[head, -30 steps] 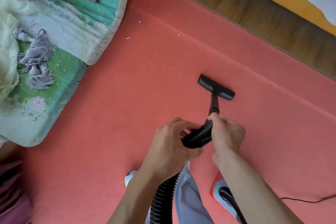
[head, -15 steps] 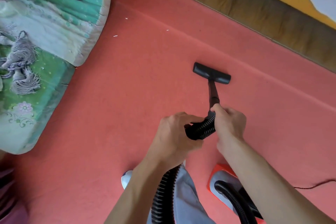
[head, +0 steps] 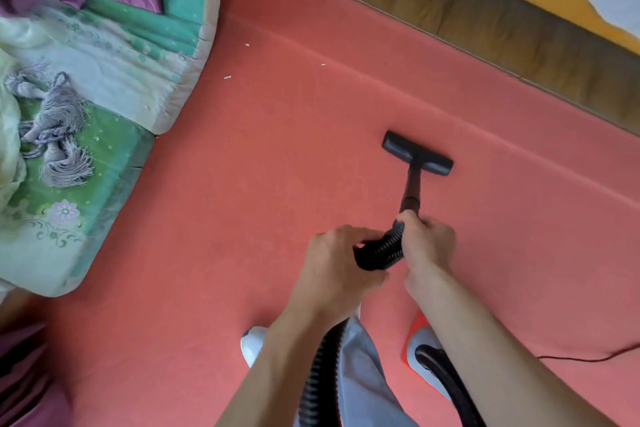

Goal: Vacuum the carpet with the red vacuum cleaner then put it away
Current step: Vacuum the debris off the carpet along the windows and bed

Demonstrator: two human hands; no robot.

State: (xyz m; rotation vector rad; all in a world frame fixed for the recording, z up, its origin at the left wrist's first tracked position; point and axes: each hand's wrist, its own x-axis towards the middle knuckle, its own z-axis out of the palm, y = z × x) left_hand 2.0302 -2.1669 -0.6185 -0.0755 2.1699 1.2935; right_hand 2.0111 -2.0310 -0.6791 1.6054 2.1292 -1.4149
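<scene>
Both hands held the black corrugated hose [head: 381, 251] of the red vacuum cleaner [head: 420, 362]. The left hand [head: 334, 262] was closed around the hose bend; the right hand [head: 427, 244] was closed around the hose where it joined the rigid wand [head: 412, 187]. Each grip was firm, fingers wrapped fully round.

The floor nozzle [head: 417, 152] lay flat on the red carpet [head: 277, 184], just short of a raised crease running parallel to the wooden skirting [head: 485, 28]. The cleaner body sat on the carpet behind the right forearm, close beside the person's feet, with its cord [head: 588, 359] trailing off to the right.

Step in hand, as judged: working the nozzle across the open carpet. To do it well:

1. Keep the nozzle face flat; a tilted wand would lift one edge and lose suction.
2. Make overlapping strokes, guided by the right hand, with the left hand taking up hose slack.
3. Work towards the white scraps [head: 227, 77] near the mattress [head: 114, 97] (at least three were visible and unreached).
4. Ease over the crease rather than ramming it.
5. Keep the cord clear of the feet.
</scene>
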